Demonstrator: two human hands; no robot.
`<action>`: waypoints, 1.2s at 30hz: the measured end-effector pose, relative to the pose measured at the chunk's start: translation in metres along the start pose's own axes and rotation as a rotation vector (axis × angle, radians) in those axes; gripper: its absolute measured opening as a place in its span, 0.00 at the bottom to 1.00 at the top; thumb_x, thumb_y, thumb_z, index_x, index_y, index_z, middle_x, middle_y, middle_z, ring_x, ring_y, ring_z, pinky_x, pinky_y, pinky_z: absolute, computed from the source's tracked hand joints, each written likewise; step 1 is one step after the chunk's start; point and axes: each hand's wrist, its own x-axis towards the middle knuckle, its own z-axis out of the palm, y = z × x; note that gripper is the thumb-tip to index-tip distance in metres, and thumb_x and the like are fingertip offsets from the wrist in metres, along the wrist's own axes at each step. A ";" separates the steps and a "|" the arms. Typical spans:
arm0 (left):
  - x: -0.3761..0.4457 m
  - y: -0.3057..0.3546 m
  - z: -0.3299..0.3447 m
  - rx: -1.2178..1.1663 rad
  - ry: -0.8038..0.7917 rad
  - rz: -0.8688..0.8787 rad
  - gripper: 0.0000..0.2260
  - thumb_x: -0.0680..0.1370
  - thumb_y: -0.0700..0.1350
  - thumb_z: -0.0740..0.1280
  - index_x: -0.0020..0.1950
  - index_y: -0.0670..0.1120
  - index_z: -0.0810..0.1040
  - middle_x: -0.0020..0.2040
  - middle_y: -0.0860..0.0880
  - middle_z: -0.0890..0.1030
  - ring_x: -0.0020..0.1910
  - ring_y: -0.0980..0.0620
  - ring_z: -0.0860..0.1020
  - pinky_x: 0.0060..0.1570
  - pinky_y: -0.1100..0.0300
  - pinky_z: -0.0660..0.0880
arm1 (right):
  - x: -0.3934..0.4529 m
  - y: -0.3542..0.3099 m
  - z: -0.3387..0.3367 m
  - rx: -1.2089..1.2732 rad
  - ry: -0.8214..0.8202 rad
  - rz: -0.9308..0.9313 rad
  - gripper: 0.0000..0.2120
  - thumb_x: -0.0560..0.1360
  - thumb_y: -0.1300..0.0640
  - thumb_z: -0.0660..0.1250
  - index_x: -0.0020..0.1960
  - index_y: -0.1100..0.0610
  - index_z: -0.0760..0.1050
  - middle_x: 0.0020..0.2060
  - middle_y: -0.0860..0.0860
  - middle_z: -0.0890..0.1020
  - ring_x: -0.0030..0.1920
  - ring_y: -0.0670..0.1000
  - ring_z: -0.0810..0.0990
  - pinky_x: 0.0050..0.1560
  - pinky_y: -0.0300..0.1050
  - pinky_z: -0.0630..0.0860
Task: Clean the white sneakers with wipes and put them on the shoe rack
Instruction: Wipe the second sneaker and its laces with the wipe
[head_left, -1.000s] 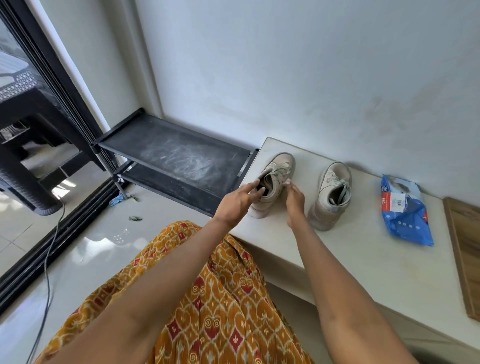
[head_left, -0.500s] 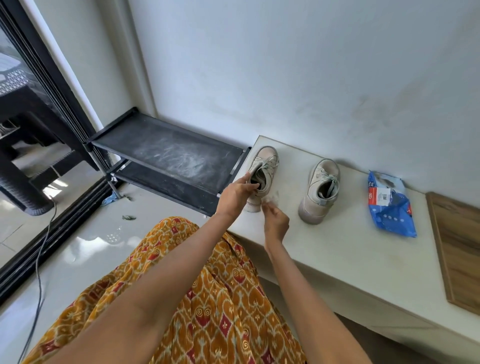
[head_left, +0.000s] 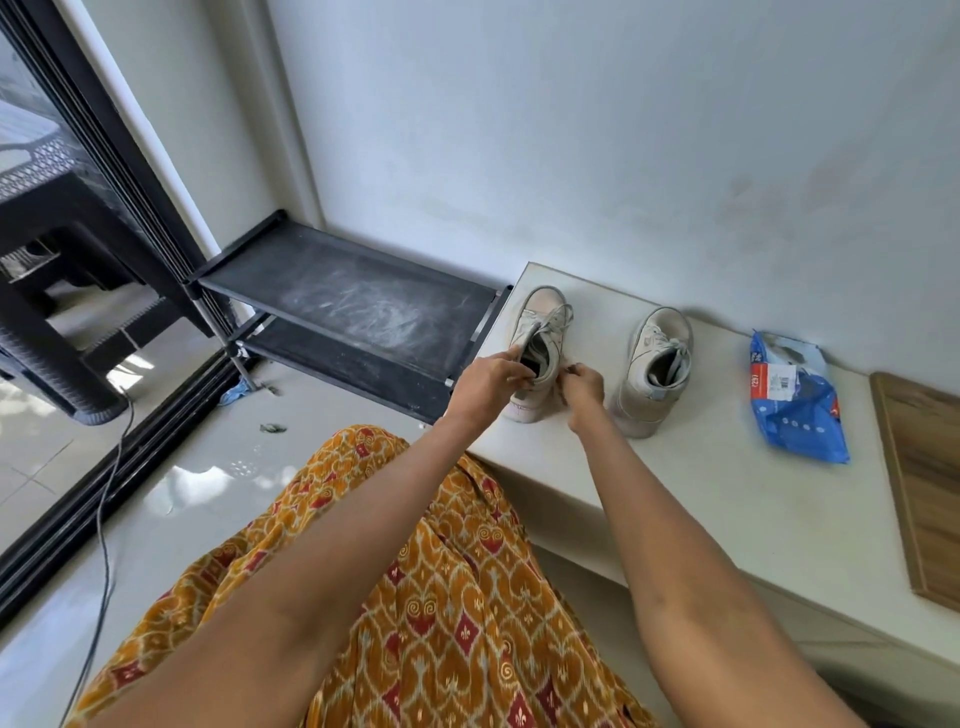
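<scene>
Left hand (head_left: 485, 382) fingers gripping collar of left sneaker (head_left: 537, 353) on bench (head_left: 701, 483); right hand (head_left: 584, 387) clenched against its side, wipe not discernible. Other sneaker (head_left: 652, 369) just beside. Shoe rack (head_left: 353, 306) bare.

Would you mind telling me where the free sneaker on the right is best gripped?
Probably at the heel collar of the right sneaker, coming from above on the person's side. It stands upright on the ledge, heel nearest and opening upward, so fingers can hook inside. The right hand is closest.
</scene>
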 end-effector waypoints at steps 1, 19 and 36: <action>0.001 0.000 0.000 0.010 0.001 0.008 0.09 0.74 0.42 0.70 0.53 0.44 0.84 0.63 0.45 0.78 0.55 0.43 0.80 0.52 0.50 0.78 | -0.003 0.003 -0.001 -0.044 -0.011 -0.005 0.08 0.74 0.60 0.64 0.36 0.56 0.76 0.38 0.53 0.79 0.41 0.52 0.74 0.38 0.44 0.69; -0.002 0.013 0.004 0.029 0.010 -0.098 0.09 0.75 0.41 0.68 0.53 0.46 0.84 0.58 0.47 0.82 0.53 0.45 0.80 0.51 0.53 0.77 | -0.094 0.051 -0.016 -0.043 -0.001 -0.232 0.07 0.75 0.58 0.68 0.41 0.59 0.81 0.30 0.51 0.79 0.34 0.49 0.71 0.34 0.42 0.65; -0.028 0.002 -0.009 -0.803 -0.100 -0.457 0.10 0.75 0.43 0.70 0.48 0.36 0.80 0.32 0.46 0.77 0.26 0.55 0.74 0.27 0.65 0.73 | -0.101 0.011 -0.017 -0.178 -0.031 -0.601 0.10 0.76 0.62 0.64 0.54 0.57 0.81 0.49 0.54 0.81 0.50 0.53 0.79 0.46 0.38 0.73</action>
